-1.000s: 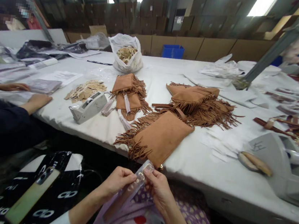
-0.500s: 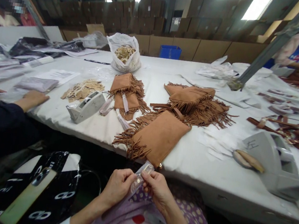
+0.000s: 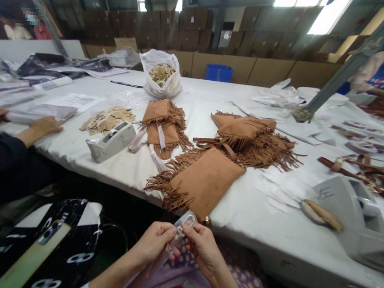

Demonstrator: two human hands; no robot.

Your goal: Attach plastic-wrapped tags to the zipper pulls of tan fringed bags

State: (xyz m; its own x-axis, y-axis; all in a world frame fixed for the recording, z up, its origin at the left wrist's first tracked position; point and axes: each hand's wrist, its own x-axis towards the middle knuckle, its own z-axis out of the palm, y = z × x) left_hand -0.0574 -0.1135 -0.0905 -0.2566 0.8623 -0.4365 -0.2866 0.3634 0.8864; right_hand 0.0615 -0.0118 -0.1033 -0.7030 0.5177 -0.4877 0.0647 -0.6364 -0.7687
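Low in the middle, over my lap, my left hand and my right hand both pinch a narrow clear plastic sleeve with a brown strap inside it. The sleeve's top end pokes up between my fingertips, and its lower part runs down toward my left wrist. Just beyond my hands, a tan suede fringed bag lies flat at the near edge of the white table. More fringed bags are piled behind it.
A grey tape dispenser stands left of the bags, another at the right. A person's hands rest on plastic sleeves at the left. Paper tags, a white bag, brown straps and a phone lie around.
My hands have worked along the sleeve and drawn closer together, and less of the sleeve now sticks up above my fingers. The view has tilted slightly.
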